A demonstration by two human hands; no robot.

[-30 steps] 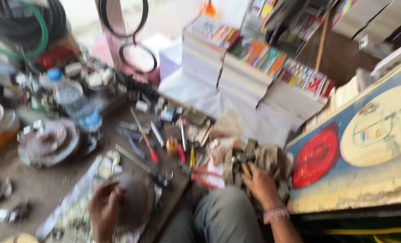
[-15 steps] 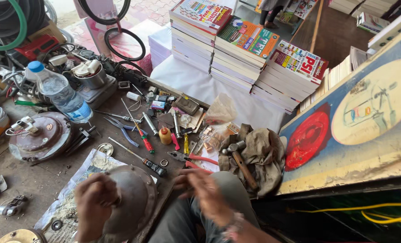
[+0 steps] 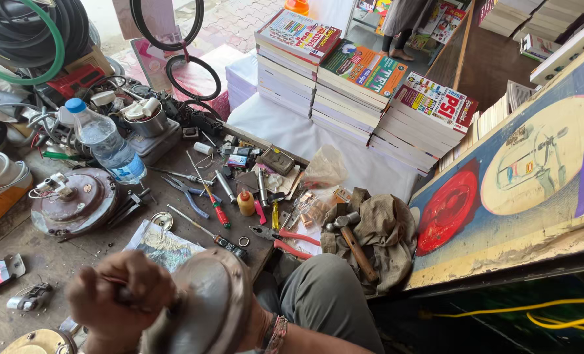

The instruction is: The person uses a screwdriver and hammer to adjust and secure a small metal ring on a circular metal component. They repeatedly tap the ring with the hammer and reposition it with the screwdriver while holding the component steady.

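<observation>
A round grey metal housing (image 3: 206,308) is held up close at the bottom of the view, above the wooden workbench (image 3: 56,255). My left hand (image 3: 118,295) is a closed fist against its left side, gripping what looks like a thin dark tool. My right hand (image 3: 265,328) is mostly hidden behind the housing. Only the wrist with a beaded bracelet shows, and it appears to hold the housing from the right. My knee in grey trousers (image 3: 318,295) is just beside it.
The bench carries screwdrivers (image 3: 216,210), red-handled pliers (image 3: 285,239), a hammer (image 3: 351,242) on a cloth (image 3: 383,229), a water bottle (image 3: 108,144) and a rusty round motor part (image 3: 75,200). Book stacks (image 3: 357,85) stand behind, hoses (image 3: 23,33) hang left, and a painted board (image 3: 521,177) runs along the right.
My right hand left the cloth and hammer and came onto the housing. Both hands brought the housing closer, and the view tilted up and steadied.
</observation>
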